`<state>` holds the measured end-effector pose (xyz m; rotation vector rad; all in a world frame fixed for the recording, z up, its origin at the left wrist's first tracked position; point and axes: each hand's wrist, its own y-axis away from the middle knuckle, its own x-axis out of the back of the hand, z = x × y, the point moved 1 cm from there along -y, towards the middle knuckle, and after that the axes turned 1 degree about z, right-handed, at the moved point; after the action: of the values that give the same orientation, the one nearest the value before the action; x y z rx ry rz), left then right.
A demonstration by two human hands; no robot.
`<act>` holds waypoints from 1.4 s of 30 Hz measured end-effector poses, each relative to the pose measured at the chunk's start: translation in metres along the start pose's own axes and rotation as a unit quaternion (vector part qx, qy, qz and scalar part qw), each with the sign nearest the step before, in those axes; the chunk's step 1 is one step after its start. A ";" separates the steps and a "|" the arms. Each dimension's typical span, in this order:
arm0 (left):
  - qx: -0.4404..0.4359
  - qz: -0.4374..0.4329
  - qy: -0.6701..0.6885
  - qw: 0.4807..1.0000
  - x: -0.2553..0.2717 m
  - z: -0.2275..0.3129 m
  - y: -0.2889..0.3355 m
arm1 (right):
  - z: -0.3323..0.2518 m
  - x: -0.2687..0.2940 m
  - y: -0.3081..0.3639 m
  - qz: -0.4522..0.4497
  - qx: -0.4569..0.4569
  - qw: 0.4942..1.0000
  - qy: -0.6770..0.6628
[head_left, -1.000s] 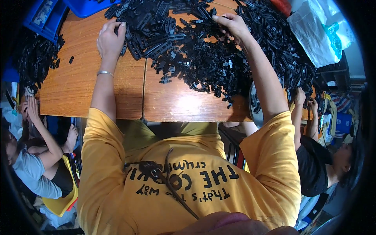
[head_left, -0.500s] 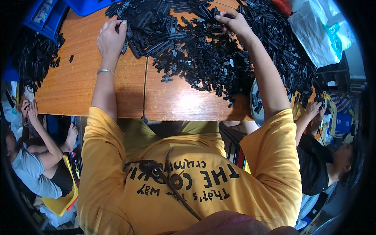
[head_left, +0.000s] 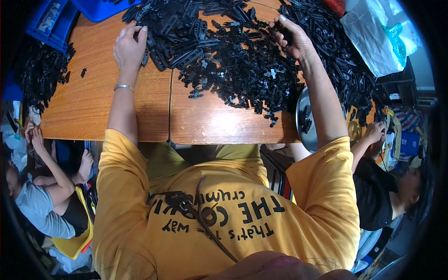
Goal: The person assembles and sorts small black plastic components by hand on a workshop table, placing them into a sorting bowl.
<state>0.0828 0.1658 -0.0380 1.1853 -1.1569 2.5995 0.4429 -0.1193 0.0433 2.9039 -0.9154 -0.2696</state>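
My left hand [head_left: 129, 48] is at the left edge of a heap of long, slotted black plastic parts [head_left: 182, 32]. Its fingers are curled and the thumb is bent toward them; whatever they hold is hidden. A dark part shows beside the thumb. Over the far right side of a pile of small black plastic clips [head_left: 252, 77] is my right hand [head_left: 295, 38], turned so part of the palm shows. Its fingers are bent in toward the thumb, with something dark and small among them that I cannot make out.
A metal bowl [head_left: 305, 135] with a few black parts stands under my right forearm. More black parts [head_left: 336, 60] lie along the right, beside a white bag [head_left: 373, 39]. Blue trays [head_left: 51, 23] stand far left. A person sits at each side.
My right hand has lifted back from the small clips and moved slightly right, turning its palm more upward. My left hand has stayed nearly in place.
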 end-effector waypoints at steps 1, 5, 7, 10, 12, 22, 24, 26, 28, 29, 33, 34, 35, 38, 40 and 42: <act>-0.002 0.002 0.009 1.000 -0.002 0.005 -0.002 | 0.004 0.013 -0.006 -0.034 0.000 0.996 0.079; -0.009 0.000 0.010 1.000 -0.006 0.008 -0.004 | 0.028 0.013 -0.036 0.046 0.135 0.770 0.622; -0.007 -0.002 0.001 1.000 -0.004 0.001 -0.002 | 0.038 0.001 -0.045 0.003 0.122 0.723 0.680; 0.007 -0.005 -0.002 1.000 0.001 0.001 -0.002 | 0.032 -0.030 -0.040 -0.014 0.137 0.621 0.772; 0.009 -0.010 -0.003 1.000 0.000 0.007 -0.002 | 0.031 -0.029 -0.041 -0.015 0.125 0.595 0.794; -0.052 0.015 0.027 0.998 -0.016 -0.009 -0.005 | -0.020 0.050 0.054 0.003 -0.070 0.985 0.160; -0.038 0.011 0.035 0.999 -0.010 -0.021 -0.003 | -0.038 0.065 0.088 -0.062 -0.075 0.976 0.193; -0.033 0.015 0.024 0.999 -0.007 -0.018 -0.002 | -0.055 0.094 0.125 -0.073 -0.107 0.939 0.319; -0.022 -0.004 0.013 1.000 -0.005 -0.012 -0.004 | -0.064 0.097 0.163 -0.103 -0.130 0.894 0.417; -0.008 -0.019 0.004 1.000 -0.007 -0.008 -0.005 | -0.067 0.095 0.179 -0.114 -0.186 0.891 0.399; -0.012 -0.011 -0.002 1.000 -0.005 -0.001 -0.002 | -0.041 0.106 0.196 -0.154 -0.096 0.860 0.476; -0.014 -0.015 -0.010 1.000 -0.002 -0.001 -0.001 | -0.044 0.101 0.192 -0.157 -0.094 0.861 0.475; -0.016 -0.019 -0.018 1.000 0.000 -0.001 0.000 | -0.051 0.095 0.186 -0.132 -0.099 0.834 0.526; -0.018 -0.016 0.002 1.000 -0.001 -0.001 -0.001 | -0.050 0.077 0.160 -0.081 -0.048 0.842 0.531; -0.015 -0.008 -0.001 1.000 -0.001 -0.004 0.000 | -0.034 0.037 0.142 -0.073 0.000 0.784 0.617; -0.024 -0.004 -0.025 0.999 -0.006 -0.007 -0.001 | -0.013 0.007 0.127 -0.111 0.096 0.654 0.742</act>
<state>0.0829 0.1719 -0.0442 1.2485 -1.2150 2.5349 0.3800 -0.2268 0.0721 2.0801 -0.1941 1.9281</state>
